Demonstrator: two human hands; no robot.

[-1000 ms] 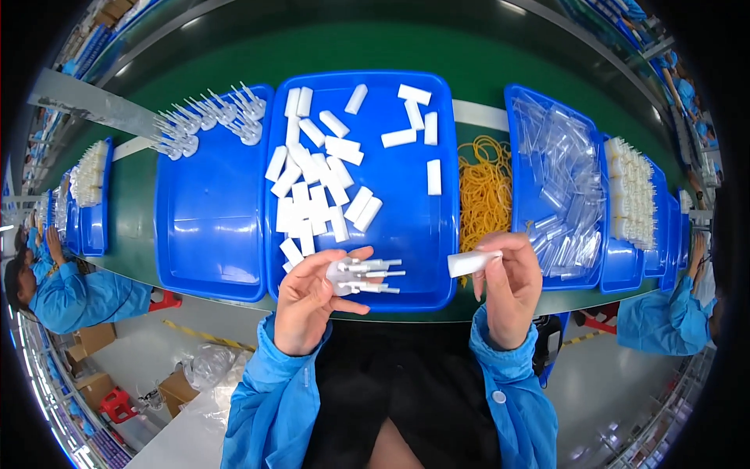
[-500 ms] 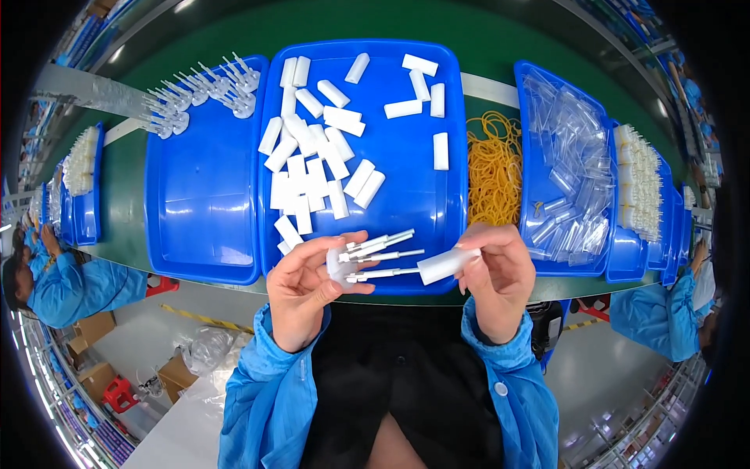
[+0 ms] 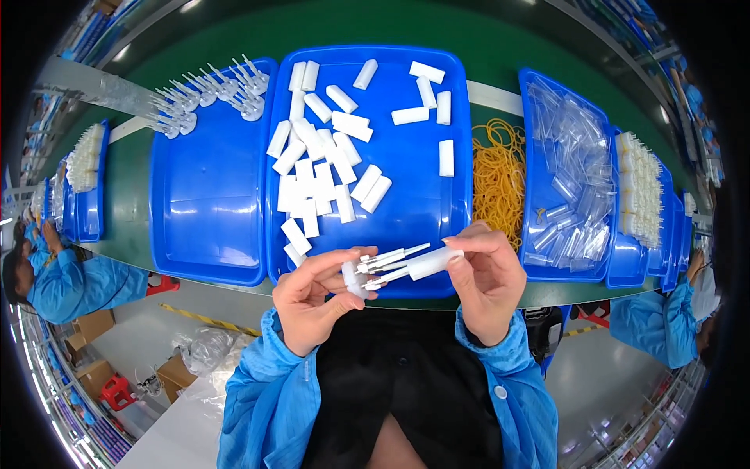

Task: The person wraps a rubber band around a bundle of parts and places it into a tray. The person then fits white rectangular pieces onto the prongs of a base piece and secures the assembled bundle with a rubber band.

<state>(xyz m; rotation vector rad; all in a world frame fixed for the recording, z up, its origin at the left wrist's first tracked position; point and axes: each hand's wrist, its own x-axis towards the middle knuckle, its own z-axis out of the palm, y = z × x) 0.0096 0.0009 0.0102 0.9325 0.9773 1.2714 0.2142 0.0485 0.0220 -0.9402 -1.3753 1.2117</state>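
A worker in blue sleeves brings two pieces together above the near edge of a large blue plastic tray (image 3: 414,187) on a green worktop (image 3: 367,31). The translucent white plastic base with thin white rods (image 3: 355,281) lies sideways, its round base to the left and its rods pointing right, angled slightly toward the tray's far edge. A smooth white rectangular block (image 3: 434,263) continues that line, its long axis running left to right, right end a little farther off. Its left end meets a rod tip; whether the rod has entered cannot be told. The left hand (image 3: 311,301), half open, grips the base between thumb and curled fingers; the right hand (image 3: 492,283) pinches the block's right end between thumb and forefinger. Beyond, loose white blocks (image 3: 322,181) crowd the tray's left half, and yellow rubber bands (image 3: 498,187) lie past its right edge. More rodded bases (image 3: 207,95) stand along the far edge of the blue tray at left (image 3: 207,187).
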